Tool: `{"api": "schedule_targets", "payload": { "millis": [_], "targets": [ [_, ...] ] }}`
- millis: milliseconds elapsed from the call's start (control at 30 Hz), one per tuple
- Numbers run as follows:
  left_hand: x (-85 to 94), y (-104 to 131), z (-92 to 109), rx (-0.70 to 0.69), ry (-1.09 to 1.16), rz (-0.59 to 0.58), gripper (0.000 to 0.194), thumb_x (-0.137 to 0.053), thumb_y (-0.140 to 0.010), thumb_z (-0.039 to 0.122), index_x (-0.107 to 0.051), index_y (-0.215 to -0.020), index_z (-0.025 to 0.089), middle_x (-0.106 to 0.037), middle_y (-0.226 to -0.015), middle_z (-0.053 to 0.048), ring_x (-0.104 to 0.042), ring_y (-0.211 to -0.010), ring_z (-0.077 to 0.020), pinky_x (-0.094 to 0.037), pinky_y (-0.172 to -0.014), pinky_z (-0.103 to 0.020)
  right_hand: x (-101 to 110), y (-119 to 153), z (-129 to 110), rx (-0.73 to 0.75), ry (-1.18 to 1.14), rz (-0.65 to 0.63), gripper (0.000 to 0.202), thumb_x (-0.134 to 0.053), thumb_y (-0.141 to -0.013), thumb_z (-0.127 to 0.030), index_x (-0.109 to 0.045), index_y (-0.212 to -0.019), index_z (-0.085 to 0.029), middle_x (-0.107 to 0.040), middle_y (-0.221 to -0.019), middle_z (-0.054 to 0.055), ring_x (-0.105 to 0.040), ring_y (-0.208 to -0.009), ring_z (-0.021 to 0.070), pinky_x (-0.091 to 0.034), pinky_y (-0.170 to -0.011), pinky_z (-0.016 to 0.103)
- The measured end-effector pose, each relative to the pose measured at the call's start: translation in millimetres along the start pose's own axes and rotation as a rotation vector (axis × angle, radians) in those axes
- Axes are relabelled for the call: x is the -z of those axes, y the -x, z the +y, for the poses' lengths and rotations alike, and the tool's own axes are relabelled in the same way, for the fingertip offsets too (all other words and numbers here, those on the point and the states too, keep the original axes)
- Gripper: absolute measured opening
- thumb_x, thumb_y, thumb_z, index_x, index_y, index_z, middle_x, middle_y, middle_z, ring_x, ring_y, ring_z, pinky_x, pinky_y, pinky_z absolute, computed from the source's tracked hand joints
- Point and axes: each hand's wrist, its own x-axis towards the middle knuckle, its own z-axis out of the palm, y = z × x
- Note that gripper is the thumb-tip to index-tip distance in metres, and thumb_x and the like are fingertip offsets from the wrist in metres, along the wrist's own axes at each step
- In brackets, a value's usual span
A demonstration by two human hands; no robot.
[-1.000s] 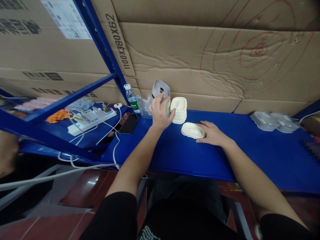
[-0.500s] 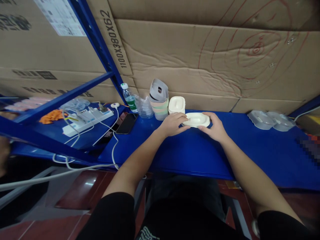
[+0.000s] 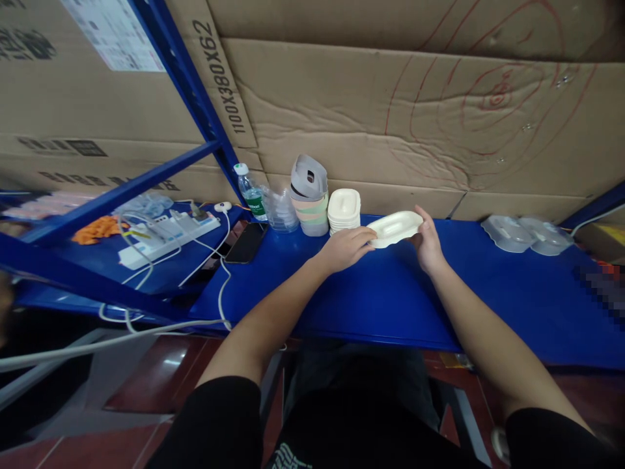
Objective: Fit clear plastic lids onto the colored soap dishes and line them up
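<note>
A cream, shallow oval-like tray (image 3: 394, 228) is held above the blue table, tilted with its right end higher. My left hand (image 3: 346, 249) pinches its left end. At the right end, my right hand (image 3: 428, 242) grips the edge, its fingers partly hidden behind the tray. Just behind my left hand stands a stack of similar cream trays (image 3: 344, 207). Left of that stack is a pile of grey, green and pink containers (image 3: 310, 202).
Clear plastic cups (image 3: 280, 210), a water bottle (image 3: 252, 195) and a black phone (image 3: 247, 243) lie to the left. Two clear containers (image 3: 510, 233) sit on the blue table (image 3: 390, 299) at right. A blue frame post (image 3: 195, 98) and white power strip (image 3: 168, 240) are further left.
The cream tray has been tilted, its right end raised. My right hand has shifted right and turned upright along with it, and my left hand still holds the left end.
</note>
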Motion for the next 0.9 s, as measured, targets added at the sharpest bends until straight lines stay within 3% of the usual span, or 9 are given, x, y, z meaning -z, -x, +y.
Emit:
{"api": "schedule_targets", "payload": {
  "millis": [100, 233, 433, 567, 733, 900],
  "targets": [
    [5.8, 2, -7, 0.068, -0.081, 0.057, 0.033, -0.047, -0.109, 0.038, -0.068, -0.125, 0.018, -0.074, -0.123, -0.014, -0.071, -0.117, -0.023, -0.06, -0.1, -0.041, -1, 0, -3, -0.04, 0.004, -0.022, 0.082, -0.022, -0.098, -0.081, -0.021, -0.167, -0.037, -0.061, -0.148, 0.014, -0.076, -0.105, 0.0303, -0.066, -0.082, 0.047],
    [10.9, 5, -20, 0.204, -0.217, 0.134, 0.035, -0.047, -0.109, 0.038, -0.071, -0.124, 0.017, -0.074, -0.12, -0.014, -0.072, -0.112, -0.0239, -0.059, -0.094, -0.037, -4, 3, -10, -0.08, -0.104, -0.04, 0.077, -0.041, -0.096, -0.078, -0.036, -0.161, -0.036, -0.065, -0.142, 0.014, -0.076, -0.1, 0.0278, -0.065, -0.086, 0.049],
    [3.9, 9, -35, 0.475, -0.338, 0.117, 0.034, -0.056, -0.104, 0.034, -0.071, -0.13, 0.02, -0.07, -0.13, -0.014, -0.072, -0.111, -0.0258, -0.058, -0.092, -0.036, -9, 7, -15, -0.116, -0.198, -0.037, 0.071, -0.061, -0.089, -0.075, -0.053, -0.147, -0.035, -0.068, -0.136, 0.012, -0.075, -0.096, 0.0254, -0.064, -0.09, 0.051],
    [1.2, 12, -38, 0.492, -0.37, 0.106, 0.037, -0.054, -0.104, 0.035, -0.069, -0.136, 0.021, -0.068, -0.135, -0.013, -0.071, -0.112, -0.0262, -0.058, -0.091, -0.036, -7, 6, -14, -0.08, -0.162, -0.043, 0.072, -0.063, -0.088, -0.076, -0.056, -0.144, -0.032, -0.068, -0.134, 0.013, -0.074, -0.097, 0.0256, -0.063, -0.091, 0.05],
    [-1.8, 14, -45, 0.485, -0.396, 0.105, 0.04, -0.05, -0.106, 0.038, -0.068, -0.14, 0.025, -0.069, -0.126, -0.012, -0.071, -0.096, -0.0234, -0.058, -0.081, -0.034, 0, 3, -13, -0.04, -0.082, 0.017, 0.07, -0.063, -0.088, -0.075, -0.059, -0.139, -0.029, -0.069, -0.133, 0.014, -0.073, -0.096, 0.0255, -0.062, -0.091, 0.051],
    [-4.3, 13, -50, 0.476, -0.394, 0.158, 0.041, -0.049, -0.107, 0.042, -0.069, -0.138, 0.025, -0.069, -0.124, -0.012, -0.07, -0.099, -0.0223, -0.057, -0.084, -0.032, 3, 2, -14, -0.028, -0.018, 0.038, 0.069, -0.064, -0.087, -0.077, -0.062, -0.136, -0.028, -0.071, -0.129, 0.013, -0.072, -0.092, 0.0244, -0.063, -0.088, 0.05]
  ]
}}
